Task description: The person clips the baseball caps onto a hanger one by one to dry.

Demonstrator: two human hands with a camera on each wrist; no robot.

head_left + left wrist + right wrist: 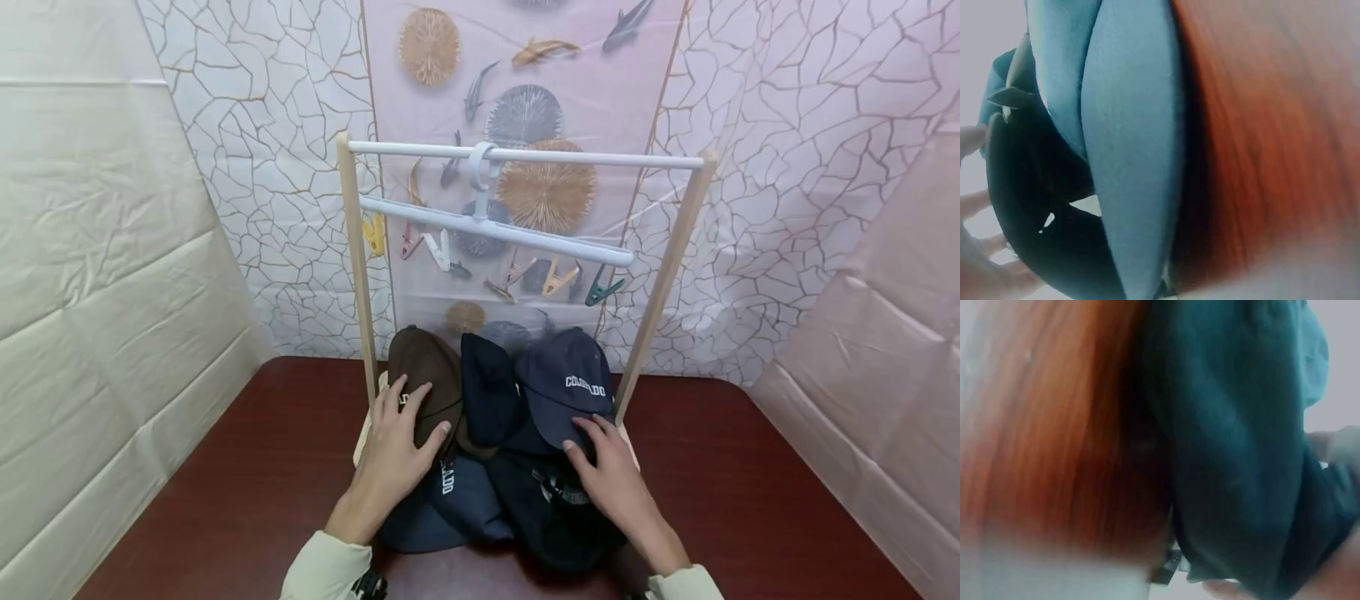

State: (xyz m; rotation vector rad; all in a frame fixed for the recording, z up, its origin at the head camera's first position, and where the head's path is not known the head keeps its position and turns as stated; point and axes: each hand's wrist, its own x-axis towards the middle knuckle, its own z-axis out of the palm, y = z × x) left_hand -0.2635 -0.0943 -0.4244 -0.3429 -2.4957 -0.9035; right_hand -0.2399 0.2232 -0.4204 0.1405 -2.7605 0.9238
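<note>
Several baseball caps lie heaped together at the foot of a small wooden rack. My left hand [393, 446] rests on the brown cap [427, 358] at the left, fingers spread and thumb apart. At the right, my right hand [615, 479] touches the slate-blue cap [551, 367] with white lettering, its fingertips at the brim. Between these two sits a dark navy cap [489, 392]. In front lie a blue cap [457, 508], whose brim [1135, 137] fills much of the left wrist view, and a black cap [558, 529]. The right wrist view shows dark cap fabric [1235, 437].
Over the caps stands the rack's white rail [600, 157], between two wooden posts [667, 275]. A white hanger [495, 229] hangs tilted from it. Several coloured clips, among them a green clip [602, 287], show below the hanger. The red-brown table [750, 492] has fabric walls around it.
</note>
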